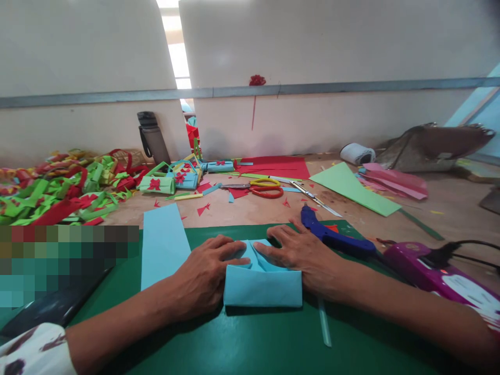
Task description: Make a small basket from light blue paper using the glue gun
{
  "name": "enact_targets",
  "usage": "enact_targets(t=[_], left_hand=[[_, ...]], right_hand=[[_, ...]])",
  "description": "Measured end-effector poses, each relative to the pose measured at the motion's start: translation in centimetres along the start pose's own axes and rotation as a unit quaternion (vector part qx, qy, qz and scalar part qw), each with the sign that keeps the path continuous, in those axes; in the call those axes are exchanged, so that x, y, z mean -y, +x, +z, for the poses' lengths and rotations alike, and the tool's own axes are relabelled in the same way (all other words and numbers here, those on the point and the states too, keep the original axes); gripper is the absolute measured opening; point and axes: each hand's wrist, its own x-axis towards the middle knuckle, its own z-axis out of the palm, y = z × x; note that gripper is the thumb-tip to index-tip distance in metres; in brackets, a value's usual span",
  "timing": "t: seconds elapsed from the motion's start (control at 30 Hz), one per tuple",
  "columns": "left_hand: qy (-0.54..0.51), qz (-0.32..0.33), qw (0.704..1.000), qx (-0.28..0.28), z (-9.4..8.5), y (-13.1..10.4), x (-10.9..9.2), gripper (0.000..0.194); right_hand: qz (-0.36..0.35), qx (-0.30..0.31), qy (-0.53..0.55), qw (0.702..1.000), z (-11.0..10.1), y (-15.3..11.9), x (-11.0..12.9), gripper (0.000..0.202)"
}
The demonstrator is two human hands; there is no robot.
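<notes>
A light blue folded paper piece (263,289), shaped like a small box with a tall front flap, rests on the green cutting mat (187,338). My left hand (213,265) grips its left side, thumb and forefinger at the inner folds. From the right, my right hand (295,252) holds the opposite side, its thumb pressing the folds near the middle. Parts of both hands' fingers are hidden behind the paper. Left of my left hand lies a flat light blue paper strip (162,239). A clear glue stick (324,325) lies near my right wrist.
A blue glue gun (336,237) and a purple power strip (441,281) lie to the right. Behind are scissors (265,187), a box cutter (316,199), green paper (355,190) and red paper (273,167). Finished paper pieces are heaped left (58,187), near a bottle (153,138).
</notes>
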Motion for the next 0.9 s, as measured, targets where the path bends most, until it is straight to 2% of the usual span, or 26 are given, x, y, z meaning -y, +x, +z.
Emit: enact_targets(t=[0.13,0.33,0.57,0.77,0.9], left_hand=[[0.006,0.003,1.0,0.008,-0.1,0.2,0.1,0.032],[0.02,0.022,1.0,0.004,-0.1,0.4,0.2,0.031],[-0.008,0.0,1.0,-0.012,-0.1,0.3,0.3,0.033],[0.004,-0.004,1.0,-0.004,0.1,0.2,0.3,0.036],[0.009,-0.006,1.0,-0.001,0.1,0.2,0.2,0.033]], right_hand=[[0.001,-0.008,-0.012,1.0,0.2,0.2,-0.1,0.033],[0.033,-0.012,-0.003,0.999,0.4,0.1,0.3,0.038],[0.072,-0.029,-0.015,0.997,0.2,0.9,1.1,0.038],[0.042,-0.09,-0.042,0.994,1.1,1.3,1.0,0.036],[0.007,-0.142,-0.055,0.988,1.7,1.3,1.1,0.023]])
